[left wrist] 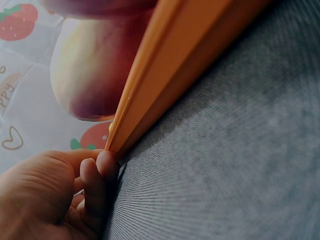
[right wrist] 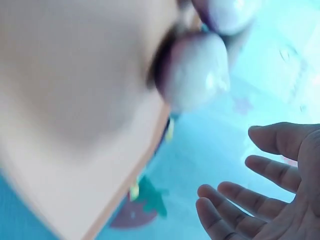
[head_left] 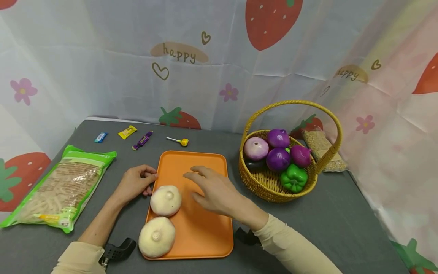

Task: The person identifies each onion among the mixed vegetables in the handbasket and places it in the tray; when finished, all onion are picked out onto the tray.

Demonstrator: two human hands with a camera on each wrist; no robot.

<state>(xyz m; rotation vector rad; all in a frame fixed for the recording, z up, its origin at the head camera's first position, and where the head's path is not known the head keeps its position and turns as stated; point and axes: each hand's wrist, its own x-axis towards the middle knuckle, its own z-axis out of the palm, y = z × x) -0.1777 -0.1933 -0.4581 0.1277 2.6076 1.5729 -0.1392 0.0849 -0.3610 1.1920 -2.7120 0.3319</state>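
Head view: my left hand [head_left: 136, 181] pinches the left of the tray [head_left: 205, 236] on the table [head_left: 342, 228]; my right hand [head_left: 215, 190], fingers spread, hovers beside two vegetables [head_left: 165, 201]. I'd brace without tilting.

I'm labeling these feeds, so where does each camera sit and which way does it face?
Head: on the head, facing forward and down at the orange tray and basket; left hand, right hand, forearms show.
Left wrist: looks from that wrist along the tray's side; left hand shows.
Right wrist: looks from that wrist across the tray towards the printed backdrop; right hand shows.
Head and left wrist share the left hand at the tray's rim.
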